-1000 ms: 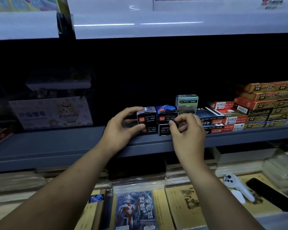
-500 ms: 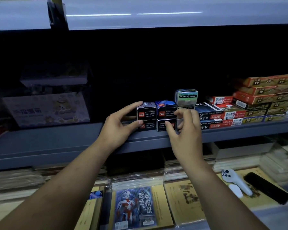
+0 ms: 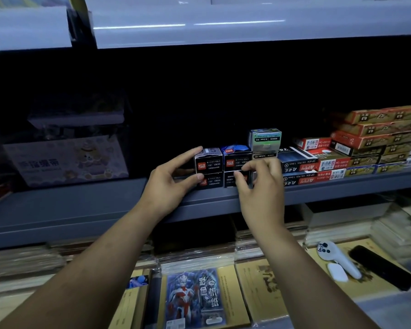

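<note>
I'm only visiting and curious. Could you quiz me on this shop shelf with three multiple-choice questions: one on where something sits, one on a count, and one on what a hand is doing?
1. Where does the green-labelled box stand?
A) on another small box on the grey shelf, right of the black boxes
B) alone at the grey shelf's far left end
C) lying flat under the black boxes

2. How many black boxes form the block between the left hand and the right hand?
A) two
B) four
C) six

3. What is the right hand doing?
A) lying flat on the grey shelf
B) hanging clear of everything
C) pinching the black boxes with curled fingers

Answers: 1 A, it tops a box beside the right stack. 2 B, there are two stacks of two. 3 C, thumb and forefinger close on the right stack's front.
</note>
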`<control>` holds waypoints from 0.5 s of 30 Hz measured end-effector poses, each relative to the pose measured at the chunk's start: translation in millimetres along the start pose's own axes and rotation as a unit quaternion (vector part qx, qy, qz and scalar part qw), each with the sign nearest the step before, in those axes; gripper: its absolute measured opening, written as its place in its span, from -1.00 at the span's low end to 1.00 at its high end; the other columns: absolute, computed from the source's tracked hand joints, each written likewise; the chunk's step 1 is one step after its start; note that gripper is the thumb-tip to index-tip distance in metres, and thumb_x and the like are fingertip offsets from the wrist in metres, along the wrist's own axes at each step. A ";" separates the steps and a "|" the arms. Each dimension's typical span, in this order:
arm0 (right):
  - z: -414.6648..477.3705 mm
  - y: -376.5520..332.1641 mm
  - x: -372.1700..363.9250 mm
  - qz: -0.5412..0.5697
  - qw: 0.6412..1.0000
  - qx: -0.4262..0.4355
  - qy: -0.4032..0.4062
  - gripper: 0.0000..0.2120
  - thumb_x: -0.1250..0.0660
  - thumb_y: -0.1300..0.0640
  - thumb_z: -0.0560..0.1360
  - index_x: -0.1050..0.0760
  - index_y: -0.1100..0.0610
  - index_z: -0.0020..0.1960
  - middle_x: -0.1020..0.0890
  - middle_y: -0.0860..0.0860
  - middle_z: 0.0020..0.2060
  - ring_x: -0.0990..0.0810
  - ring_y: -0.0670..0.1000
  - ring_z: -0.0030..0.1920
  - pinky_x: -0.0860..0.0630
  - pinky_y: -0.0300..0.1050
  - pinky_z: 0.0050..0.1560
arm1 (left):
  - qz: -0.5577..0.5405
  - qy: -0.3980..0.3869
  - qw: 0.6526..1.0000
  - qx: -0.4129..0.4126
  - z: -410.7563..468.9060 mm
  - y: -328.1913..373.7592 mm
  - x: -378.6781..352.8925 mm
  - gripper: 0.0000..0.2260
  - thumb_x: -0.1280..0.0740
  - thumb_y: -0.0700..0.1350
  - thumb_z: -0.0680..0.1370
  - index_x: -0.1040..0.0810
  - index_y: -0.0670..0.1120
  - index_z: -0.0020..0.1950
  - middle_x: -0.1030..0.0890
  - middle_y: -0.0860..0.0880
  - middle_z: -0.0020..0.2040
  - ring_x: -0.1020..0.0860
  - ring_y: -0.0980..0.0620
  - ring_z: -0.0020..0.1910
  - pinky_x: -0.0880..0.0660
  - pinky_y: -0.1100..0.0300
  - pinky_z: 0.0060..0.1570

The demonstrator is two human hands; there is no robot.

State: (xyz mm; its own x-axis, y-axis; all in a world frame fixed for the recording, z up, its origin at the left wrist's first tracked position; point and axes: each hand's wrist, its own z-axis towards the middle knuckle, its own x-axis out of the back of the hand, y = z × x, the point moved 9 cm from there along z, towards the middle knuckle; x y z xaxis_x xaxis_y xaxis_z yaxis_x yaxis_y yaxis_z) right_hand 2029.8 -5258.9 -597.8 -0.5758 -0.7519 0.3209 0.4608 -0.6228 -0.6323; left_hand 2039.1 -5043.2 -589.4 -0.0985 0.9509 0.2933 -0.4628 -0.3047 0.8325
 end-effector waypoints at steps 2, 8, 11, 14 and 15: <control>0.5 -1.2 0.9 0.003 1.000 -0.001 -0.003 -0.87 -0.45 0.07 0.56 -0.54 0.09 -0.01 -0.42 -0.05 0.04 -0.52 0.03 -0.05 -0.49 -0.11 -0.13 | -0.006 -0.001 1.000 0.002 -0.3 0.3 -0.3 -0.46 -0.47 -0.28 0.56 -0.54 0.15 0.45 -0.66 0.14 0.28 -0.64 0.15 0.24 -0.55 0.33 0.21; 6.7 -1.9 34.4 0.100 0.991 -0.032 0.089 -0.90 -0.41 0.15 0.58 -0.49 0.09 -0.01 -0.45 -0.06 0.03 -0.47 -0.12 -0.36 -0.39 -0.43 -0.24 | -0.015 -0.003 1.000 0.006 -1.6 1.3 -1.6 -0.48 -0.45 -0.30 0.57 -0.52 0.12 0.46 -0.67 0.02 0.28 -0.65 0.15 0.22 -0.54 0.37 0.17; 11.7 2.8 39.2 0.112 0.988 -0.054 0.089 -0.88 -0.40 0.18 0.58 -0.53 0.11 0.10 -0.46 -0.04 0.11 -0.50 -0.07 -0.33 -0.39 -0.48 -0.20 | -0.014 0.000 1.000 0.004 -0.8 1.2 -0.8 -0.47 -0.45 -0.29 0.57 -0.52 0.12 0.47 -0.61 0.01 0.34 -0.66 0.11 0.22 -0.54 0.34 0.18; 12.7 6.7 34.1 0.097 0.991 -0.058 0.067 -0.81 -0.39 0.18 0.58 -0.53 0.10 0.18 -0.47 -0.02 0.18 -0.57 0.04 -0.18 -0.38 -0.51 -0.17 | -0.030 -0.003 0.999 0.013 -0.3 -0.2 -1.1 -0.46 -0.45 -0.32 0.56 -0.53 0.11 0.46 -0.63 -0.01 0.33 -0.67 0.08 0.21 -0.56 0.29 0.21; 12.4 7.9 32.6 0.097 0.992 -0.059 0.063 -0.80 -0.38 0.18 0.58 -0.52 0.09 0.19 -0.46 -0.03 0.20 -0.59 0.08 -0.11 -0.38 -0.49 -0.14 | -0.036 -0.006 0.999 0.016 -0.3 -0.7 -1.4 -0.46 -0.44 -0.34 0.56 -0.53 0.11 0.46 -0.65 0.00 0.32 -0.67 0.08 0.22 -0.56 0.26 0.23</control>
State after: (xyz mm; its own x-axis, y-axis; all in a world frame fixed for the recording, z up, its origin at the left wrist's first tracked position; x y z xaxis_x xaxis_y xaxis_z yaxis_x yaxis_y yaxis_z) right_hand 2023.0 -5291.0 -583.5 -0.5677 -0.8173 0.0985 0.4936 -0.4337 -0.7538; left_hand 2039.3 -5044.3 -590.5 -0.0557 0.9698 0.2376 -0.4398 -0.2375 0.8662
